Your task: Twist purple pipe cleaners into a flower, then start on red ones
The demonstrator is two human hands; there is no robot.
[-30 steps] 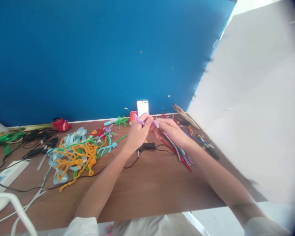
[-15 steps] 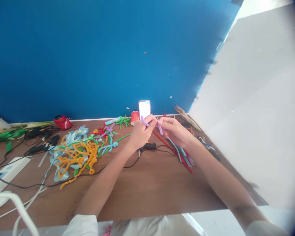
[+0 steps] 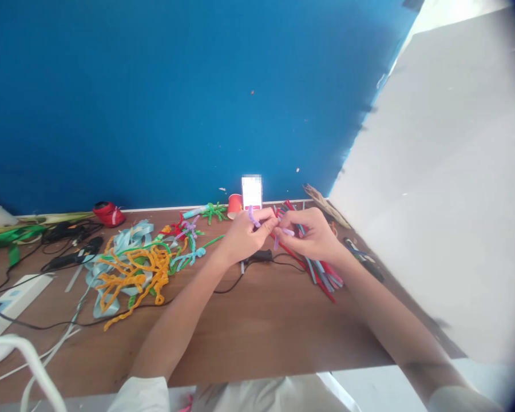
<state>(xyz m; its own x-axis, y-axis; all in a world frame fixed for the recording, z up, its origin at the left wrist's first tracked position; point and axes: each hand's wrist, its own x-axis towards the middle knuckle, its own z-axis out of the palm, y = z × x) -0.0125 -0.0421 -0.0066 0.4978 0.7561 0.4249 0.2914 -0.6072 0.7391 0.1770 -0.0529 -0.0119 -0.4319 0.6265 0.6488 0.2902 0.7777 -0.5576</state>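
Purple pipe cleaner [image 3: 253,218] is pinched between both hands above the brown table [image 3: 261,320]. The left hand [image 3: 242,236] closes finger and thumb on its curled end, while the right hand [image 3: 313,234] grips the other end, knuckles up. Both forearms stretch forward and converge. 1 red cup [image 3: 235,204] stands at the wall just behind the left hand — its contents cannot be seen. Loose coloured stems [image 3: 326,274] lie under the right wrist.

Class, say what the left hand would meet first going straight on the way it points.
Probably the right hand: the left hand points rightward at it, the purple pipe cleaner pinched between them. Depth is unclear.
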